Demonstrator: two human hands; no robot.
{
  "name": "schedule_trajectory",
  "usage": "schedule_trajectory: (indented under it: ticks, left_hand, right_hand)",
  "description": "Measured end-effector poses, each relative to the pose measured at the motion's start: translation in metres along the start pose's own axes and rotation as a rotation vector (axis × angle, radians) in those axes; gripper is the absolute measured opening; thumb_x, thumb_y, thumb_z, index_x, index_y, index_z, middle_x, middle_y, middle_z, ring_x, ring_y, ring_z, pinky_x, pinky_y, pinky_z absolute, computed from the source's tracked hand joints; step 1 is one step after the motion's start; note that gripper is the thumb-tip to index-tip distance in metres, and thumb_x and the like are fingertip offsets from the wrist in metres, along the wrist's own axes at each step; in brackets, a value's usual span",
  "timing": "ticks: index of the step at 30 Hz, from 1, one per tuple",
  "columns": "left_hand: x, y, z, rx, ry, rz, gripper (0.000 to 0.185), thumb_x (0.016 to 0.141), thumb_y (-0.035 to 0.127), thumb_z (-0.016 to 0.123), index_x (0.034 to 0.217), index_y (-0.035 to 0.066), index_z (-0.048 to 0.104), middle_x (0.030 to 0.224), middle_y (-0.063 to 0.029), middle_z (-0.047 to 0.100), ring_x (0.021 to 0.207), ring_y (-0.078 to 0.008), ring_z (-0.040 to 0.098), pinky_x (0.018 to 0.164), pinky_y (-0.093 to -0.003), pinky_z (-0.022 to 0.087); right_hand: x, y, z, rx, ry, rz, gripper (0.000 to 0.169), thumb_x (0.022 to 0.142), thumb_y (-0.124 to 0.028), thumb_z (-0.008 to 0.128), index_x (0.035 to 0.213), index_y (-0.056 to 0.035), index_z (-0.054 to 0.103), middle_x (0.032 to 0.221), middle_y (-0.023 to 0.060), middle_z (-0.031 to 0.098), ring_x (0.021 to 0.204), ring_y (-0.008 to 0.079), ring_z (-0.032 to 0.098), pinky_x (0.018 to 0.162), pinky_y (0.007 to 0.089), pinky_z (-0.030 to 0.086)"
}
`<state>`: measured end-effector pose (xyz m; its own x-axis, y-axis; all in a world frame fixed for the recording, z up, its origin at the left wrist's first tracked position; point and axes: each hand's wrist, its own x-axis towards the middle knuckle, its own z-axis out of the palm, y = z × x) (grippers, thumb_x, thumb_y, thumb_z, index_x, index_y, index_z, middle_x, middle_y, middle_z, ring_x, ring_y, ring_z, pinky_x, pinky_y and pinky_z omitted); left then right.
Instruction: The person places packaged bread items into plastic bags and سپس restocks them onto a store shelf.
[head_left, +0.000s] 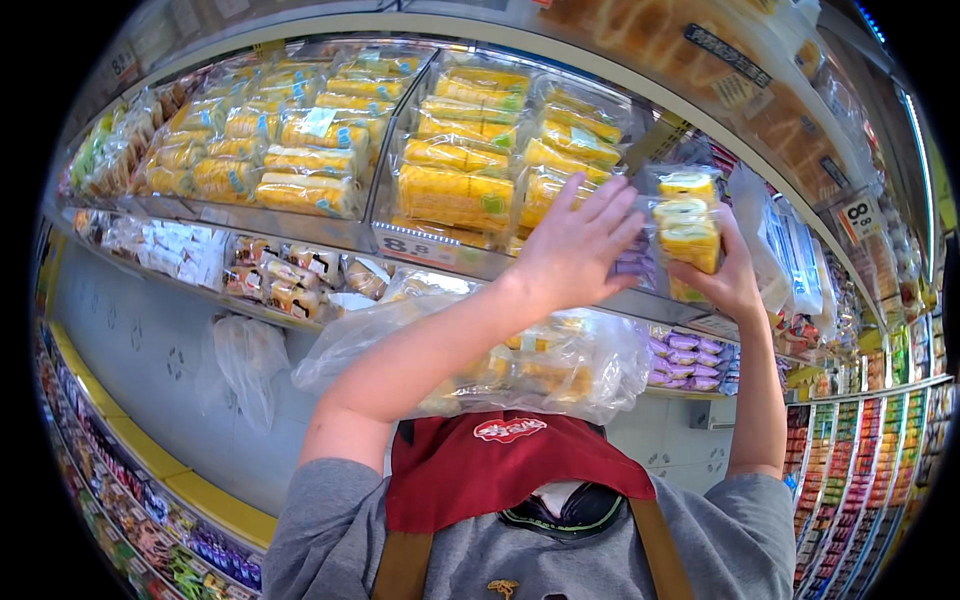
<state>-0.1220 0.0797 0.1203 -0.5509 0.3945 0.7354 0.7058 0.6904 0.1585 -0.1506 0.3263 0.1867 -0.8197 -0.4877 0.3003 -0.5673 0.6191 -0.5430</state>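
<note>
In my right hand (731, 274) is a clear pack of yellow rolled cakes (686, 225), held upright at the right end of the shelf. My left hand (581, 232) reaches over the shelf edge with its fingers spread, in front of a row of yellow cake packs (566, 150). It overlaps that row in view, so whether it touches a pack is unclear. Left of it stands another row of yellow packs (456, 191), behind the shelf's clear front lip. Below my forearms, a large clear plastic bag (570, 375) with more yellow packs sits against my red apron (517, 465).
Bagged bread fills the shelf above (675, 45). A black divider (397, 142) separates more yellow packs (307, 165) on the left. Wrapped buns (281, 277) and purple packets (682, 360) lie on the lower shelf. An empty-looking plastic bag (251, 360) hangs below it at the left.
</note>
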Motion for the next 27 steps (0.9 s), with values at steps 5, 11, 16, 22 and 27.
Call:
schedule_trajectory:
  ticks: [5,11,16,22,27]
  left_hand:
    - [-0.007,-0.003,0.002,0.104,-0.094,-0.236,0.068,0.076,0.044,0.067,0.129,0.006,0.048,0.127,-0.0118,0.052,0.121,-0.0292,0.045,0.104,-0.0475,0.030]
    - [-0.007,-0.004,-0.002,-0.024,0.101,-0.099,0.048,0.074,0.030,0.070,0.116,0.010,0.057,0.113,-0.0063,0.058,0.109,-0.0261,0.052,0.096,-0.0425,0.036]
    - [-0.059,0.011,-0.016,-0.294,0.142,0.164,0.037,0.069,0.018,0.074,0.103,0.015,0.060,0.104,-0.0017,0.060,0.100,-0.0219,0.055,0.085,-0.0394,0.043]
    - [-0.111,0.029,-0.029,-0.377,-0.093,0.037,0.037,0.067,0.015,0.075,0.101,0.016,0.062,0.103,-0.0006,0.060,0.100,-0.0228,0.055,0.083,-0.0380,0.045]
    - [-0.113,0.030,-0.041,-0.376,-0.121,-0.055,0.037,0.067,0.014,0.075,0.101,0.015,0.062,0.106,-0.0011,0.060,0.102,-0.0243,0.054,0.083,-0.0385,0.046]
  right_hand:
    - [-0.001,-0.004,0.016,-0.584,-0.179,0.022,0.060,0.062,-0.025,0.082,0.112,-0.0051,0.055,0.114,0.0144,0.053,0.107,0.0333,0.054,0.090,0.0366,0.045]
    - [0.027,0.027,0.036,-0.344,-0.565,-0.062,0.059,0.065,-0.028,0.079,0.112,-0.0032,0.055,0.116,0.0142,0.052,0.109,0.0348,0.052,0.091,0.0391,0.045]
    - [0.035,0.030,0.032,-0.047,-0.605,0.107,0.076,0.065,-0.032,0.081,0.125,-0.0018,0.046,0.125,0.0184,0.050,0.118,0.0334,0.049,0.098,0.0364,0.042]
    - [0.029,0.030,0.044,-0.167,-0.593,0.214,0.099,0.066,-0.038,0.081,0.141,-0.0032,0.028,0.141,0.0231,0.040,0.129,0.0340,0.042,0.103,0.0378,0.038]
    - [0.032,0.005,0.043,-0.568,-0.603,0.191,0.104,0.063,-0.043,0.080,0.144,-0.0079,0.026,0.141,0.0198,0.040,0.129,0.0356,0.041,0.104,0.0438,0.036]
